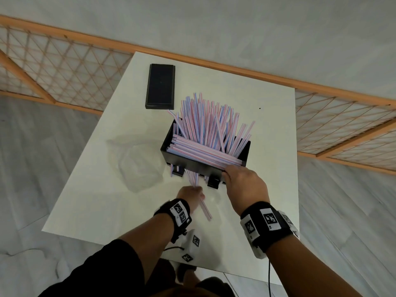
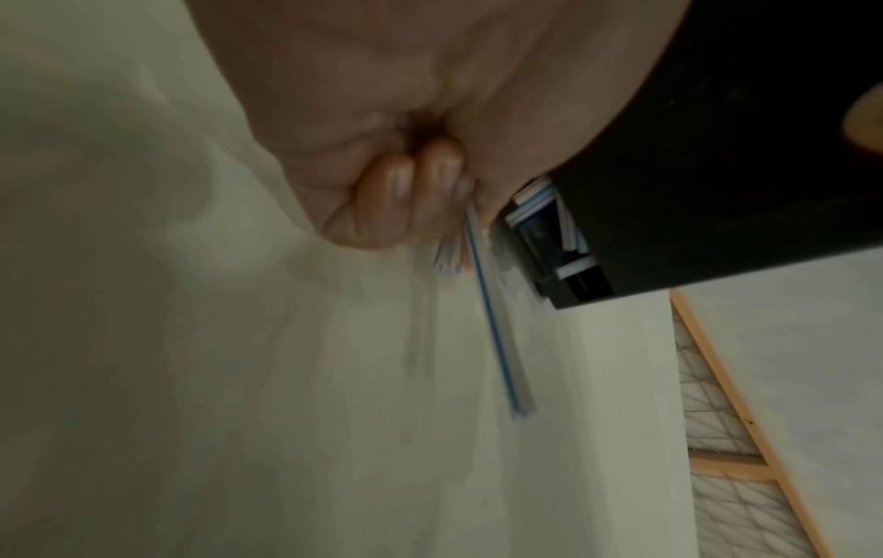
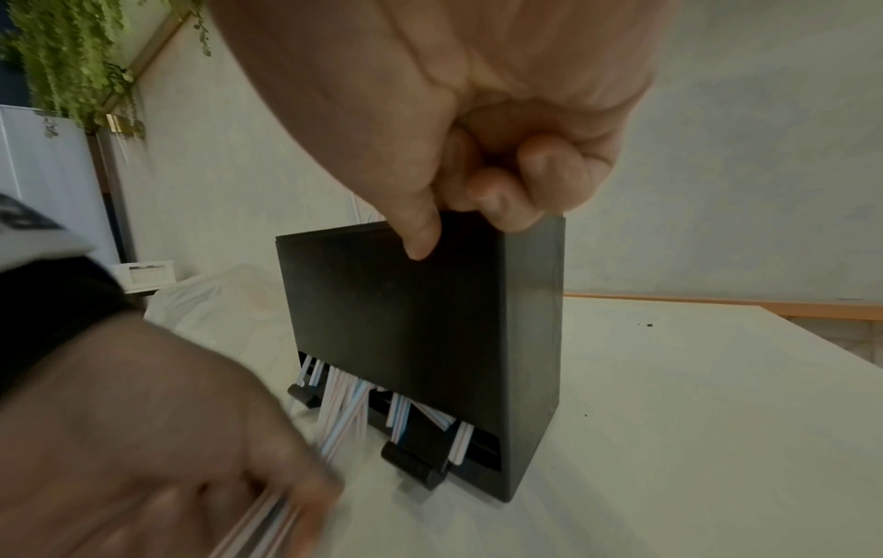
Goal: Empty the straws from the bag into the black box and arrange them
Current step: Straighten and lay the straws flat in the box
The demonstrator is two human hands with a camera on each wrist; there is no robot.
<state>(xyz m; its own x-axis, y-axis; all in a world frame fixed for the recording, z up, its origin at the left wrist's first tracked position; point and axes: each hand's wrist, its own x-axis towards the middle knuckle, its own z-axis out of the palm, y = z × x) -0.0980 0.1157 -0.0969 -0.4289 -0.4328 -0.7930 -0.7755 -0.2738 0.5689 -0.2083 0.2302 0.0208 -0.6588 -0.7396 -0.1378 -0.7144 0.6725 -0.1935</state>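
At frame centre, the right hand [image 1: 244, 185] grips the black box [image 1: 192, 166] rim; the left hand [image 1: 190, 196] clutches stray straws [image 1: 204, 209]. Steady the box, draw them out straight.

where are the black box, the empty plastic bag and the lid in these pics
black box [image 3: 411, 321]: right wrist view, middle of its front wall.
plastic bag [image 1: 137, 166]: head view, crumpled clear middle, left of the box.
lid [image 1: 160, 85]: head view, centre of its flat top, at the table's far side.
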